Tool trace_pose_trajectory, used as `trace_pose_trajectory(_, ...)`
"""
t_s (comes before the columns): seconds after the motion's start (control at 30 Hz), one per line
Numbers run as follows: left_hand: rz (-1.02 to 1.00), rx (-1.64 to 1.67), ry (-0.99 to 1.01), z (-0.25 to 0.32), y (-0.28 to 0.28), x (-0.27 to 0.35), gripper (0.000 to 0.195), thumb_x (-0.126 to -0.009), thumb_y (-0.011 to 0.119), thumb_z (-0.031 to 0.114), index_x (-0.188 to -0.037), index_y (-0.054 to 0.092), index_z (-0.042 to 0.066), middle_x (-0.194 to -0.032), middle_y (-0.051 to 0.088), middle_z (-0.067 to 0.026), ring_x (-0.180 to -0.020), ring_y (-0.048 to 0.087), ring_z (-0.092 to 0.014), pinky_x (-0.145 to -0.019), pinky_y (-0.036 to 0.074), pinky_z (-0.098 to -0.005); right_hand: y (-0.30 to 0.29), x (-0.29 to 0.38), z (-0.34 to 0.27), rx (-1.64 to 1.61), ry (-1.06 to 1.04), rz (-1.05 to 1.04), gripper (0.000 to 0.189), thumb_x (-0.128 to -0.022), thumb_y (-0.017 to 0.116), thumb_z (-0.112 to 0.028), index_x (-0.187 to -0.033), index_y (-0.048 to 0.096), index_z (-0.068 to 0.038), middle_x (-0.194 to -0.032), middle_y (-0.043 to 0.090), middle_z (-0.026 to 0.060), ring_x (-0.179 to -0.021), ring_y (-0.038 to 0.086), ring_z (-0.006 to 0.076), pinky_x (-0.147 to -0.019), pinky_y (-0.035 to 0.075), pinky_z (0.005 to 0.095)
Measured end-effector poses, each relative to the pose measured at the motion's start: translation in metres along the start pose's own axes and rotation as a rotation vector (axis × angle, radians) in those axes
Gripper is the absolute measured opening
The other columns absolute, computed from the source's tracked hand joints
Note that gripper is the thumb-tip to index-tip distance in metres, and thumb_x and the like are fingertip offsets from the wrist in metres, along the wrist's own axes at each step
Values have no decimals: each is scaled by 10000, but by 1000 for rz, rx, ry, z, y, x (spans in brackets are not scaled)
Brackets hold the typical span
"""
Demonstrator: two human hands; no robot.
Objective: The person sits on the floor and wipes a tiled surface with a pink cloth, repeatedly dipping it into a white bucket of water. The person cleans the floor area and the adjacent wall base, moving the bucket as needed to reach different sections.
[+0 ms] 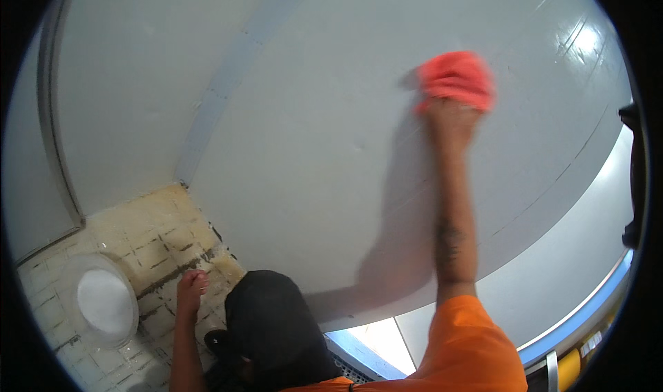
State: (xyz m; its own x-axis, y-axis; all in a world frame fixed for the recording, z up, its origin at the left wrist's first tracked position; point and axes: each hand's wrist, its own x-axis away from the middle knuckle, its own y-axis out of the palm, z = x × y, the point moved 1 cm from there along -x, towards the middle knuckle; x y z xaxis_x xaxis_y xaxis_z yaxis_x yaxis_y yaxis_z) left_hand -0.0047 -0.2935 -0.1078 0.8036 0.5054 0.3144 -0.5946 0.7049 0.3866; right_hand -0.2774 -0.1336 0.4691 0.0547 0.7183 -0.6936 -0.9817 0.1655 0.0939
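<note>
My right hand (453, 112) is clamped on a bright coral-red cloth (458, 78), which lies against a smooth grey-white wall panel (321, 185). The cloth looks bunched and slightly blurred. An orange sleeve (466, 340) covers my upper right arm. Low on the left, my left hand (192, 287) hangs above the tiled floor with its fingers curled in, and nothing shows in it. Beside it on the floor stands a round translucent bucket (127, 319) holding white, foamy-looking contents (103, 300).
A rounded black shape (279, 314), apparently my trousered knee, rises in front of the panel. Dark grout marks the worn tile floor (160, 249). A bluish strip (217, 94) covers the wall corner. A metal-edged frame (49, 112) stands left; a yellow object (568, 367) sits lower right.
</note>
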Motion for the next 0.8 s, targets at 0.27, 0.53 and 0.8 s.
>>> trace_pose_trajectory(0.27,96,63,83,15,-19,24,208,-958,643,216,-1070,661,42,-938,667,-24,-824,624,-117,-714,489,-272,-41,56,-134,-1054,-262,-197,407,-791,662,-102,-1198,658,-122,-1270,623,154,-1274,539,332,-1103,394,465)
trace_pose_trajectory(0.53,66,82,30,6,-8,-4,258,-974,646,252,-1090,649,22,-969,679,-66,-857,655,-158,-742,509,-290,22,-246,265,-107,454,208,514,-982,496,-532,-1067,743,-90,-1074,741,124,-1033,694,297,-922,490,457)
trace_pose_trajectory(0.8,-43,37,49,5,24,-16,220,-1005,624,213,-1119,635,26,-1008,690,-65,-861,668,-169,-768,524,-318,49,-256,49,-684,-173,549,111,-870,673,-199,-868,694,-90,-933,701,112,-925,658,313,-824,505,454)
